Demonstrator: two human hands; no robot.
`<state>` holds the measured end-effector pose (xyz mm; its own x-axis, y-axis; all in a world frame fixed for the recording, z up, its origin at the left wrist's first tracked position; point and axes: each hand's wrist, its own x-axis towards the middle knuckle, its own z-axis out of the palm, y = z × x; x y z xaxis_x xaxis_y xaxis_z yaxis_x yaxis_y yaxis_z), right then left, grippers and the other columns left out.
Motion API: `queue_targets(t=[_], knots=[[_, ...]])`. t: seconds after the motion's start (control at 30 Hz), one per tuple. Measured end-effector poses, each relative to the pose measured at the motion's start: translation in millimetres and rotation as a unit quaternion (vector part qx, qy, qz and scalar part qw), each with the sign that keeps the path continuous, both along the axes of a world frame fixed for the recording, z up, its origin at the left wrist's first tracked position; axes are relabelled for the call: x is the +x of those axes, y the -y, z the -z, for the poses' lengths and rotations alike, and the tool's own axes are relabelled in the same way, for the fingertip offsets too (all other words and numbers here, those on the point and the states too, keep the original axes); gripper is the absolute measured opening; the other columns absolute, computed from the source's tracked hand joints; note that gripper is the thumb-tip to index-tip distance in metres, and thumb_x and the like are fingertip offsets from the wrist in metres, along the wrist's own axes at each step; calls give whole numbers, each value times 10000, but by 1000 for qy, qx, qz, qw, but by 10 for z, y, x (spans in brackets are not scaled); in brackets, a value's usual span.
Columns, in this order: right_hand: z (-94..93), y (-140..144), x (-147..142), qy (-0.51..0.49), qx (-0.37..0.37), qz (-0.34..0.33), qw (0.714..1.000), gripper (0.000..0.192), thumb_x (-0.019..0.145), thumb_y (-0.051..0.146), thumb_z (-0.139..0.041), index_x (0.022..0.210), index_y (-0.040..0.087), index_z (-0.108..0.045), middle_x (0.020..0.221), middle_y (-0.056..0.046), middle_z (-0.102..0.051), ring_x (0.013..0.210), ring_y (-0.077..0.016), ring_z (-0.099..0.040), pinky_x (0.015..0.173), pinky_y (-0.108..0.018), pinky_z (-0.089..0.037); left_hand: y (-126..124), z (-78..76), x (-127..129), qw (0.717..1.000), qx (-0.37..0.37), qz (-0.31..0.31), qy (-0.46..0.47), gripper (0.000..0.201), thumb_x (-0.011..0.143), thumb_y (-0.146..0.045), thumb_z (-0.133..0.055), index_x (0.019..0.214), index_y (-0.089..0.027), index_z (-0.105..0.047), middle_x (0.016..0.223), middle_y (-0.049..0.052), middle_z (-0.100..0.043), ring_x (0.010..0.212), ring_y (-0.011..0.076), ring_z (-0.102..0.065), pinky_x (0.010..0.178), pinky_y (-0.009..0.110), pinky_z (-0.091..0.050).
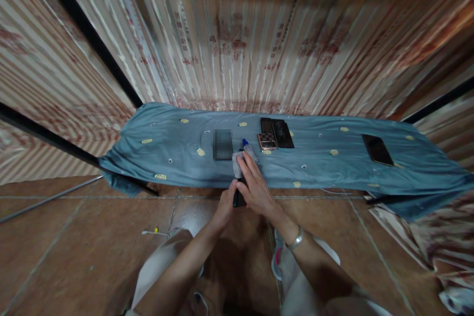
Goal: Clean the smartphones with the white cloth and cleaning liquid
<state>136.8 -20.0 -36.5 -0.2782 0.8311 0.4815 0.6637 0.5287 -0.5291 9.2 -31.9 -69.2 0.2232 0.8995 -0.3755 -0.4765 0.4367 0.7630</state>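
Close to the table's front edge, my left hand [224, 205] is closed on a dark flat object that looks like a phone [240, 198]. My right hand [256, 188] lies over that object with its fingers together, and a light grey cloth [237, 165] shows under its fingertips. Part of the dark object and of the cloth is hidden by the fingers. Just beyond the right fingertips lies a small clear bottle with a blue cap [245, 142]. To the left of it, a dark rectangular item [222, 145] rests on the fabric, its surface blurred out.
A blue patterned cloth [177, 153] covers the long narrow table. Right of centre are a dark wallet-like item [283, 134] and a checkered compact-like case [267, 141]. Another phone [376, 149] lies far right. Dark poles [89, 39] and striped curtains [237, 34] surround the table.
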Motion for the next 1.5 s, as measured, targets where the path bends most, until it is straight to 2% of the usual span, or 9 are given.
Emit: queue_targets(t=[0.1, 0.33, 0.57, 0.77, 0.87, 1.07, 1.2, 1.37, 1.5], knots=[[-28, -25, 53, -7, -11, 11, 1000, 668, 983, 327, -392, 1566, 249, -75, 1640, -82, -127, 1508, -256, -141, 1208, -524, -230, 44, -34, 35, 999, 17, 11, -51, 433, 792, -542, -649, 774, -118, -737, 627, 77, -698, 772, 254, -699, 645, 295, -530], [-51, -76, 124, -24, -27, 28, 999, 641, 998, 374, -339, 1566, 234, -77, 1625, -91, -193, 1500, -242, -180, 1207, -513, -237, 91, -159, 95, 998, 14, 62, -14, 520, 750, -624, -646, 729, -110, -722, 641, 112, -707, 794, 279, -714, 685, 346, -569], [51, -130, 137, -63, -48, 63, 995, 617, 1012, 454, -257, 1561, 200, -134, 1619, -99, -214, 1504, -209, -165, 1226, -477, -198, 59, -292, 121, 998, -17, 58, 30, 521, 738, -630, -651, 843, -123, -710, 716, 87, -727, 817, 257, -714, 678, 337, -580], [99, -124, 165, -111, -90, 74, 987, 639, 1009, 493, -247, 1562, 196, -125, 1639, -75, -144, 1512, -183, -117, 1234, -431, -176, 4, -356, 147, 996, -35, 46, 67, 527, 794, -606, -606, 983, -122, -695, 789, 90, -735, 848, 257, -708, 681, 343, -579], [126, -108, 143, -121, -100, 70, 985, 641, 1003, 495, -284, 1562, 215, -140, 1636, -64, -159, 1510, -193, -134, 1235, -441, -167, -37, -353, 156, 995, -40, 34, 80, 502, 824, -578, -581, 1047, -140, -685, 874, 86, -742, 896, 261, -698, 708, 358, -578], [162, -43, 48, -117, -93, 53, 987, 624, 1003, 459, -318, 1559, 219, -168, 1603, -87, -267, 1490, -208, -223, 1228, -459, -201, -123, -410, 114, 995, -57, -30, 81, 411, 904, -478, -512, 1108, -171, -695, 1020, 69, -742, 1048, 251, -653, 811, 342, -551], [147, 28, -24, -103, -72, 39, 991, 606, 1003, 443, -333, 1553, 229, -193, 1626, -78, -198, 1502, -223, -177, 1221, -469, -216, -168, -444, 77, 993, -88, -31, 70, 432, 942, -483, -431, 1084, -187, -712, 998, 61, -749, 1024, 247, -664, 795, 332, -540], [116, 108, -100, -79, -52, -7, 995, 620, 1000, 466, -338, 1553, 228, -190, 1624, -92, -200, 1500, -244, -184, 1210, -500, -233, -223, -418, 39, 991, -75, -66, 92, 380, 910, -467, -519, 1085, -188, -710, 1069, 44, -740, 1097, 216, -641, 922, 310, -495], [77, 150, -130, -79, -47, -37, 995, 623, 1002, 484, -316, 1552, 217, -196, 1601, -105, -267, 1490, -239, -218, 1205, -499, -255, -263, -392, 4, 991, -55, -52, 110, 387, 890, -467, -563, 1074, -162, -712, 1059, 62, -742, 1150, 225, -619, 1026, 334, -434]])
